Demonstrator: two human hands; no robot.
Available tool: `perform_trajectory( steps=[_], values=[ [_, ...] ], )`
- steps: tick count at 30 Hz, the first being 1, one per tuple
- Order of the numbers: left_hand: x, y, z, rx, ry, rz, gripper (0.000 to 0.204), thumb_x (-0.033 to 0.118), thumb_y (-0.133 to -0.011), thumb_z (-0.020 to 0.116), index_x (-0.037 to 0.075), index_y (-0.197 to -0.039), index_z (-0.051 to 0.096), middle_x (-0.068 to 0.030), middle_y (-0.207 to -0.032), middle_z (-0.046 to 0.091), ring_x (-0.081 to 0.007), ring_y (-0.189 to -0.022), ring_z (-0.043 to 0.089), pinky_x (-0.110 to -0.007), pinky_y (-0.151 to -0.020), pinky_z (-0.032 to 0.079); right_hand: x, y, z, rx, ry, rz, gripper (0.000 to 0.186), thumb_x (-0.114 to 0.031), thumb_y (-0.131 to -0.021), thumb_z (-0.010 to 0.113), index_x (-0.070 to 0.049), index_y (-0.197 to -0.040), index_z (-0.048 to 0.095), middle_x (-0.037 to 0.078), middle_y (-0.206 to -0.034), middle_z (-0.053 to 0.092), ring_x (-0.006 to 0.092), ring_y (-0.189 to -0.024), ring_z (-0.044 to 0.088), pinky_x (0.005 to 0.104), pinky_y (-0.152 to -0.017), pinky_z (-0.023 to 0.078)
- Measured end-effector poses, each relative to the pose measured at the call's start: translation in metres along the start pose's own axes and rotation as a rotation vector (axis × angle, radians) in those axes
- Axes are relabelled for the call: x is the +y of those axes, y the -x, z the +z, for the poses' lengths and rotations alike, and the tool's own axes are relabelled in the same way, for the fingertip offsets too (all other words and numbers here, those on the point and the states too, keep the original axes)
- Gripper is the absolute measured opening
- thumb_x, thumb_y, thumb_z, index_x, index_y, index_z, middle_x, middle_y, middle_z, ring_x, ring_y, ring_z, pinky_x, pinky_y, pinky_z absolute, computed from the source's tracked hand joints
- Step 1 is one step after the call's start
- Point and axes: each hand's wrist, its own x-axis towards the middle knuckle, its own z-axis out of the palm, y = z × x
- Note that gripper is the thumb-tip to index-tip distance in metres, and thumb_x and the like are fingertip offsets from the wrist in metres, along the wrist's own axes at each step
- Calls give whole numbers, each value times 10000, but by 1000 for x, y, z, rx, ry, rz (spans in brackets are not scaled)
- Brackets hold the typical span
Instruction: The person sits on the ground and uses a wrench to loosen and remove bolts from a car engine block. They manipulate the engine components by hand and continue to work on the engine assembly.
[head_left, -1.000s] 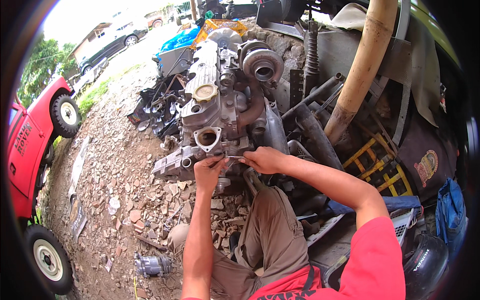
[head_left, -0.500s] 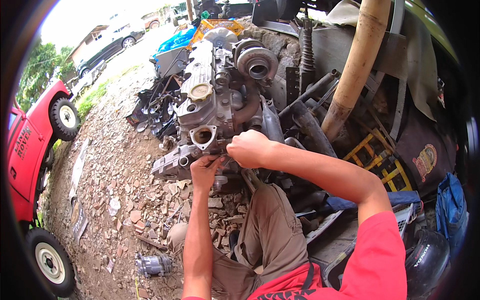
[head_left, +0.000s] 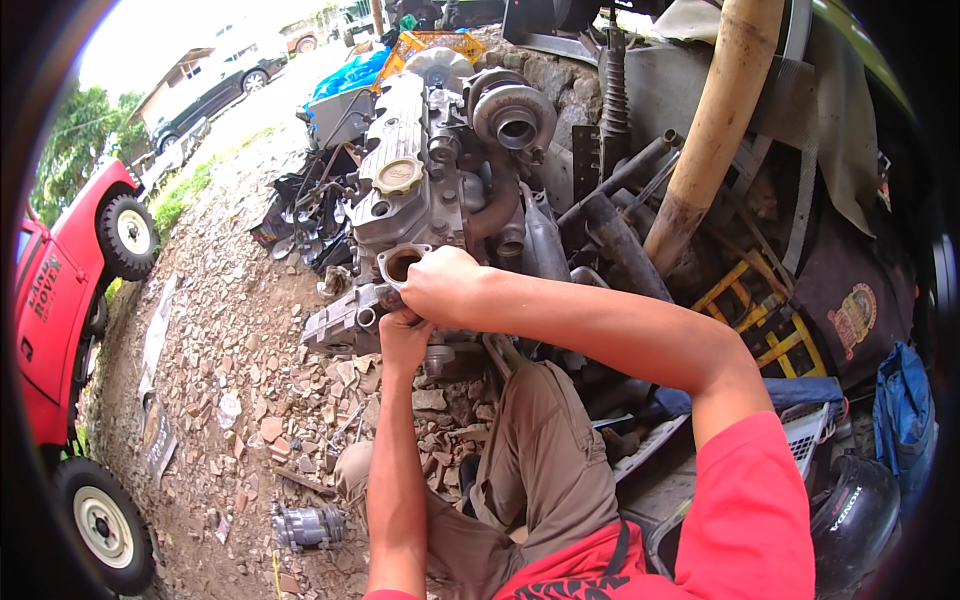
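OK so, both hands at the near end of the engine (head_left: 385, 228), which sits in the far mid of the scene. R hand (head_left: 440, 287) is up top, fingers curled, knuckles up, covering the right edge of the round hole (head_left: 401, 266) w/ the three-cornered rim. L hand (head_left: 405, 340) is just below it, nearer me, fingers bent upward; the two meet or overlap. Can't tell what either one's pinching, or if fingertips are pressed tog., bc R hand & its wrist block the view. R forearm crosses in from the right, L forearm comes straight up from the near edge.

Short pipe end (head_left: 367, 317) just left of L hand. Tan cap (head_left: 398, 175) on top of the engine, farther off; big snail-shaped part (head_left: 512, 110) at its far right.

Near left, a ribbed metal pump (head_left: 308, 526) lies on stony ground (head_left: 250, 390). Red car (head_left: 65, 285) at far left. Bamboo pole (head_left: 715, 140) leans on the right, w/ a yellow rack (head_left: 768, 322) nearer; blk helmet (head_left: 850, 515) & blue cloth (head_left: 900, 420) at near right.
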Motion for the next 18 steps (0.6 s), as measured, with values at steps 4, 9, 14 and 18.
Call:
perform_trajectory(
  steps=[4,9,14,18],
  values=[
    [-3,-2,2,13,117,-27,39,-7,-822,694,-32,-845,713,-34,-711,689,-63,-606,600,-214,-530,449,4,0,-2,-34,-12,12,166,-203,-758,718,-58,-837,740,117,-869,725,262,-789,717,379,-679,578],
    [5,-1,7,50,120,-82,49,-15,-818,693,-38,-859,709,-40,-730,695,-64,-627,615,-209,-539,460,7,5,11,-22,-11,37,146,-186,-778,685,-62,-834,740,119,-864,725,261,-796,717,377,-678,577],
    [4,0,6,81,88,-47,78,1,-827,694,-40,-891,713,-44,-740,700,-64,-628,615,-207,-538,462,1,17,11,-250,-29,74,233,-193,-852,624,-68,-1013,739,107,-1015,725,258,-936,710,390,-766,571],
    [10,1,7,55,140,-112,99,13,-844,689,-44,-921,711,-41,-752,701,-68,-640,618,-208,-533,457,4,19,11,-278,-31,103,251,-198,-855,623,-63,-1034,736,104,-1049,721,248,-965,704,385,-783,565]
  ],
)
